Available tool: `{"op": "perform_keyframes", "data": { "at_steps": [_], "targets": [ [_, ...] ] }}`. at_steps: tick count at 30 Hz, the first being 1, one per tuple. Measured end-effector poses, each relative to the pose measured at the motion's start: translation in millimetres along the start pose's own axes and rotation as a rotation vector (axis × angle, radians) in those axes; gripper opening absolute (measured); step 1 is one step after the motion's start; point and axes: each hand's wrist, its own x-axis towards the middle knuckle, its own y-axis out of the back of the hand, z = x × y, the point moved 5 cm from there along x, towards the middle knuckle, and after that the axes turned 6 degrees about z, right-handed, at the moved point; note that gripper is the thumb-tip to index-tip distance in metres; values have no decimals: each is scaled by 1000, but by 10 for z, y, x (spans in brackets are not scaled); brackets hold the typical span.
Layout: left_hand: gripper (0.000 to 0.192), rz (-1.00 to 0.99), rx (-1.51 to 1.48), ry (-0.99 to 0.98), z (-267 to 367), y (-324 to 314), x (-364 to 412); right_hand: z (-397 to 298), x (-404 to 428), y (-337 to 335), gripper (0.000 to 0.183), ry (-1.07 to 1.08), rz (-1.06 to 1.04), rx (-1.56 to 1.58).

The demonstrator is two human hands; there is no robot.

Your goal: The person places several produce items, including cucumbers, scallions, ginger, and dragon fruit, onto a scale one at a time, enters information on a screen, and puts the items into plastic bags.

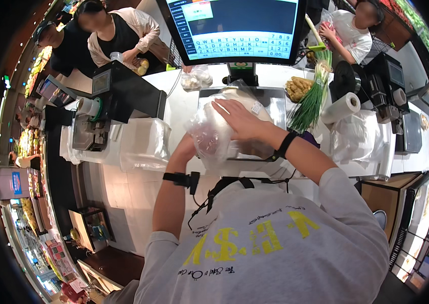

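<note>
A clear plastic bag [208,133] with pale and purplish contents is between my hands, over the metal plate of a weighing scale [279,110]. My right hand [239,119] lies on the bag's right side with its fingers extended. My left hand [188,146] is at the bag's lower left, its fingers mostly hidden behind the plastic. Behind them, another bagged pale item with a white label [256,108] rests on the scale. A touchscreen with a keyboard display [233,32] stands above the scale.
Ginger [298,89], green onions [315,95] and a plastic bag roll [340,108] lie right. A small bag of white produce [195,78] sits behind the scale. Stacked plastic bags [145,140] and a black label printer [123,91] stand left. Several people are across the counter [178,110].
</note>
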Motion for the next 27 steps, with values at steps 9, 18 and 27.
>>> {"op": "perform_keyframes", "data": {
  "at_steps": [9, 18, 27],
  "targets": [
    [38, 441, 467, -415, 844, -193, -463, 249, 342, -40, 29, -173, 28, 26],
    [37, 485, 287, -236, 953, -41, -348, -547, 927, -26, 24, -105, 46, -15],
    [22, 431, 643, -546, 1540, 733, -987, -1048, 1449, -771, 65, -355, -242, 255]
  ]
}}
